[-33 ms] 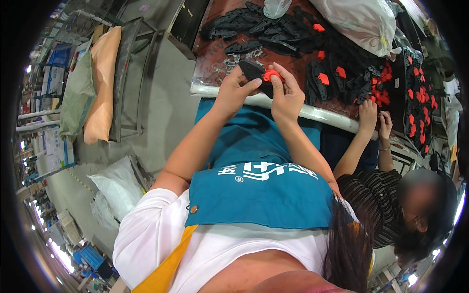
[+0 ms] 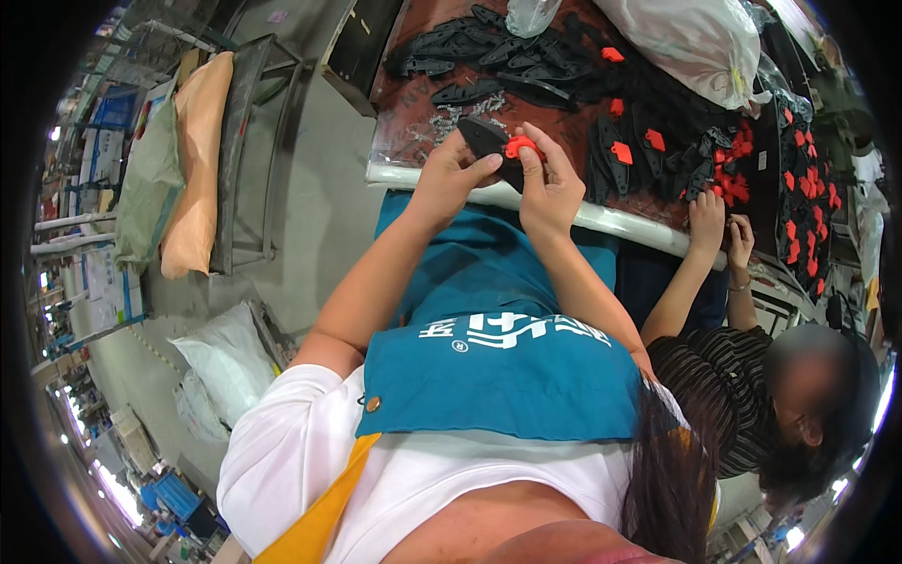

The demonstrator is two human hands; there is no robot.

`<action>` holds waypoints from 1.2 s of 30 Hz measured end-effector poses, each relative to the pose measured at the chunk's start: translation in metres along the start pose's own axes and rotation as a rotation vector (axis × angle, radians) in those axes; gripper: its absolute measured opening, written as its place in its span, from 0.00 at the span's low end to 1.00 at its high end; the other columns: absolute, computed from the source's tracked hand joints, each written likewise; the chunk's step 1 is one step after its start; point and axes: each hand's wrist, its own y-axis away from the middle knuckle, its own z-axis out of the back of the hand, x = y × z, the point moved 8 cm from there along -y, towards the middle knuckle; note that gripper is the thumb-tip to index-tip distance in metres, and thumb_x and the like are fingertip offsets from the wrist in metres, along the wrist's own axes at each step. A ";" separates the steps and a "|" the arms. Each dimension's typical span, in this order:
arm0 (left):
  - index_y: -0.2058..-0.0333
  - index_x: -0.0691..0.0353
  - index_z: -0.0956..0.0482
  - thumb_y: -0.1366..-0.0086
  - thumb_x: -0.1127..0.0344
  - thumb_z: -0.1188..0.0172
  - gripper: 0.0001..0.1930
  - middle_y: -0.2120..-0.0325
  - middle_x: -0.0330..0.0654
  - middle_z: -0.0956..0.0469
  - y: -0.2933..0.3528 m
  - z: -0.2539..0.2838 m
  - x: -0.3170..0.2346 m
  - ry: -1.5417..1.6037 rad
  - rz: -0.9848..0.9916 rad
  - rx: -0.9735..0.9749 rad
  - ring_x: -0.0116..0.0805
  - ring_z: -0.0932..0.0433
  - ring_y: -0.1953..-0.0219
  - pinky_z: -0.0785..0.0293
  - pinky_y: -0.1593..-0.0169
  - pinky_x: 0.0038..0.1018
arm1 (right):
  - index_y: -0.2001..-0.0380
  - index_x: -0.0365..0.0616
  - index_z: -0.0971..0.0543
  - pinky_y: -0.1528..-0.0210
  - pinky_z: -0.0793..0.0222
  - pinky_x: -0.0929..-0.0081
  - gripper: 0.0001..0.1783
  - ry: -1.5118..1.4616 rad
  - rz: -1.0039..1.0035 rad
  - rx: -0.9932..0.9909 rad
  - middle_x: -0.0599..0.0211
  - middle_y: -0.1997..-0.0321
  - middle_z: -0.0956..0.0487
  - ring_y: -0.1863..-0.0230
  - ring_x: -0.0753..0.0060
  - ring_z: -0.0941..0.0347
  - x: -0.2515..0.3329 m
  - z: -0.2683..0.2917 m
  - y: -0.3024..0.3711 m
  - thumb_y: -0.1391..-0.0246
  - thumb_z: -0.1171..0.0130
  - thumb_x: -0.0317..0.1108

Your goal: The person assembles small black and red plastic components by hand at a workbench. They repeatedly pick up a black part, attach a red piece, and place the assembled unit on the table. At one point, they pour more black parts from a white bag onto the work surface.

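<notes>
Over the near edge of the table, my left hand (image 2: 449,179) grips a flat black plastic part (image 2: 482,138) between thumb and fingers. My right hand (image 2: 552,186) pinches a small red plastic piece (image 2: 518,146) against that black part. Fingers hide how the two pieces meet. Beyond my hands, a scatter of small metal screws (image 2: 442,124) lies on the reddish-brown tabletop (image 2: 399,103). Several more long black parts (image 2: 540,89) are heaped farther back. To the right, other black parts (image 2: 611,169) lie with red pieces (image 2: 621,152) on or beside them.
At my right a co-worker's hands (image 2: 709,221) work at the table edge near a pile of red pieces (image 2: 733,179). A large translucent plastic bag (image 2: 686,47) rests at the back right. On the left stands a metal frame (image 2: 249,160) with sacks (image 2: 197,160); a white sack (image 2: 225,357) is on the floor.
My right hand and the red piece have shifted very slightly. Both hands keep their hold.
</notes>
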 end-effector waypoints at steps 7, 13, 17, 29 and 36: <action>0.52 0.59 0.32 0.33 0.66 0.48 0.12 0.61 0.39 0.25 0.004 0.000 0.009 0.088 -0.051 -0.032 0.27 0.24 0.59 0.23 0.56 0.26 | 0.52 0.38 0.25 0.45 0.34 0.66 0.18 0.293 0.188 0.089 0.51 0.52 0.23 0.48 0.55 0.27 0.023 -0.011 0.008 0.46 0.41 0.29; 0.53 0.60 0.32 0.29 0.59 0.55 0.13 0.66 0.39 0.25 0.006 -0.001 0.039 0.371 0.203 -0.097 0.28 0.25 0.67 0.27 0.60 0.26 | 0.47 0.38 0.30 0.42 0.39 0.58 0.36 0.614 0.327 0.174 0.50 0.48 0.27 0.42 0.44 0.37 0.017 -0.007 0.015 0.61 0.29 0.35; 0.57 0.58 0.32 0.29 0.59 0.55 0.10 0.66 0.37 0.25 0.011 -0.019 0.065 0.389 0.183 -0.063 0.26 0.25 0.67 0.27 0.59 0.27 | 0.54 0.38 0.26 0.54 0.36 0.62 0.30 0.758 0.323 0.187 0.57 0.59 0.27 0.57 0.53 0.34 0.017 0.008 0.014 0.64 0.30 0.34; 0.42 0.65 0.40 0.33 0.67 0.51 0.22 0.49 0.53 0.28 0.011 -0.031 0.048 0.254 0.209 0.034 0.37 0.24 0.54 0.27 0.49 0.30 | 0.58 0.40 0.23 0.51 0.36 0.60 0.28 1.224 0.224 -0.186 0.57 0.60 0.24 0.55 0.52 0.33 -0.012 0.132 -0.045 0.57 0.33 0.49; 0.48 0.63 0.32 0.34 0.68 0.49 0.16 0.56 0.47 0.24 0.007 -0.003 0.048 0.324 0.197 -0.077 0.32 0.23 0.59 0.25 0.53 0.27 | 0.56 0.42 0.24 0.49 0.39 0.55 0.28 1.303 0.359 -0.215 0.58 0.54 0.29 0.48 0.49 0.38 -0.006 0.104 -0.067 0.55 0.35 0.51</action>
